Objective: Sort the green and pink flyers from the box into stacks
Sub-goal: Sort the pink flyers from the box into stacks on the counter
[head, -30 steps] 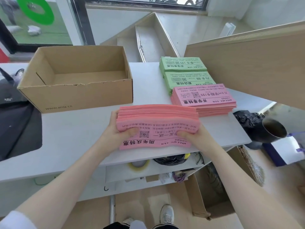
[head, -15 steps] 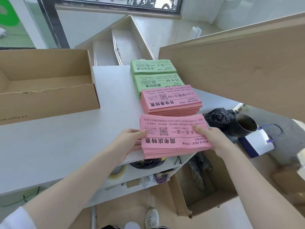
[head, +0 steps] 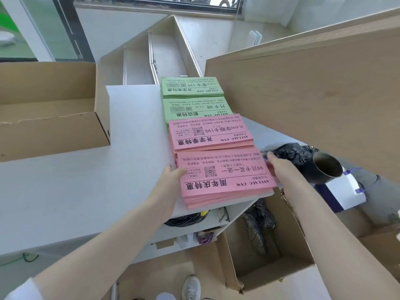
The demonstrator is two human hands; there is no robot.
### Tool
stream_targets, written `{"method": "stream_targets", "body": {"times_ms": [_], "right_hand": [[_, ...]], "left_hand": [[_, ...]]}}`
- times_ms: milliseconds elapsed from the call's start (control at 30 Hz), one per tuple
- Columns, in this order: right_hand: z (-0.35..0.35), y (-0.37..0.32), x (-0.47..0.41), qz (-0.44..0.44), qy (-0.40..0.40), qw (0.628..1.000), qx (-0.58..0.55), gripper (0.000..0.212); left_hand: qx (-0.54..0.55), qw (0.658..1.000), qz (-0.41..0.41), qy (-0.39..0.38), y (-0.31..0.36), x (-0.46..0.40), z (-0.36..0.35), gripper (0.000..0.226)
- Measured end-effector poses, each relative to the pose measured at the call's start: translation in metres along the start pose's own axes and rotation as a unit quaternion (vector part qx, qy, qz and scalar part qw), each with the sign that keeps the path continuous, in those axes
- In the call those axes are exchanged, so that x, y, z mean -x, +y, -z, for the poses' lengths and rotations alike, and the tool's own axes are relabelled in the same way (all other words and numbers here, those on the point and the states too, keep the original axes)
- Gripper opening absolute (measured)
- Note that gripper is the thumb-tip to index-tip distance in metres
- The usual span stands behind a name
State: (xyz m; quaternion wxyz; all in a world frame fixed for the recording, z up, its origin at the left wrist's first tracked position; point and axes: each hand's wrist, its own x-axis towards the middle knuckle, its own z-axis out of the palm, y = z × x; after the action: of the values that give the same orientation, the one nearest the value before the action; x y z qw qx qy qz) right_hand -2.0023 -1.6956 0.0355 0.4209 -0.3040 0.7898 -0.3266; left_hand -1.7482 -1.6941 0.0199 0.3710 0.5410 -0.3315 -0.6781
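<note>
Both arms outstretched — left grip, right grip.

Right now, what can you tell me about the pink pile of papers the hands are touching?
The nearest pink stack is a thick pile of pink paper flyers with black print and a QR code, printed upside down to the camera. It lies flat at the white table's near right corner, against another pink stack. The left hand holds its left edge; the right hand touches its right edge.
</note>
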Motion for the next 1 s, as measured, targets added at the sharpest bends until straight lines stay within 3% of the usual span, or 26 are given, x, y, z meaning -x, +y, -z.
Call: {"method": "stream_targets", "body": {"times_ms": [133, 233, 433, 633, 767, 867, 1000], "right_hand": [[-0.002, 0.008, 0.004, -0.037, -0.047, 0.988, -0.142, 0.035], [-0.004, 0.008, 0.006, -0.028, -0.063, 0.986, -0.15, 0.033], [-0.005, 0.006, 0.003, 0.018, -0.06, 0.997, -0.034, 0.029], [-0.006, 0.006, 0.003, 0.027, -0.064, 0.998, -0.003, 0.029], [-0.003, -0.002, 0.004, 0.042, -0.079, 0.995, 0.032, 0.031], [-0.001, -0.019, -0.002, 0.103, -0.018, 0.985, 0.14, 0.044], [-0.011, -0.047, -0.019, 0.138, -0.02, 0.968, 0.209, 0.047]], "left_hand": [[0.078, 0.996, 0.015, -0.027, -0.006, 0.002, -0.012, 0.033], [0.079, 0.996, 0.01, -0.042, -0.009, 0.003, -0.016, 0.04], [0.051, 0.996, -0.018, -0.068, -0.01, 0.0, -0.012, 0.046], [-0.044, 0.997, -0.023, -0.067, -0.022, -0.006, -0.006, 0.086], [-0.027, 0.997, -0.017, -0.066, -0.018, -0.004, -0.004, 0.086], [-0.014, 0.999, -0.041, -0.016, 0.008, -0.011, -0.002, 0.086], [-0.089, 0.992, -0.081, 0.032, 0.035, -0.046, 0.003, 0.067]]}}
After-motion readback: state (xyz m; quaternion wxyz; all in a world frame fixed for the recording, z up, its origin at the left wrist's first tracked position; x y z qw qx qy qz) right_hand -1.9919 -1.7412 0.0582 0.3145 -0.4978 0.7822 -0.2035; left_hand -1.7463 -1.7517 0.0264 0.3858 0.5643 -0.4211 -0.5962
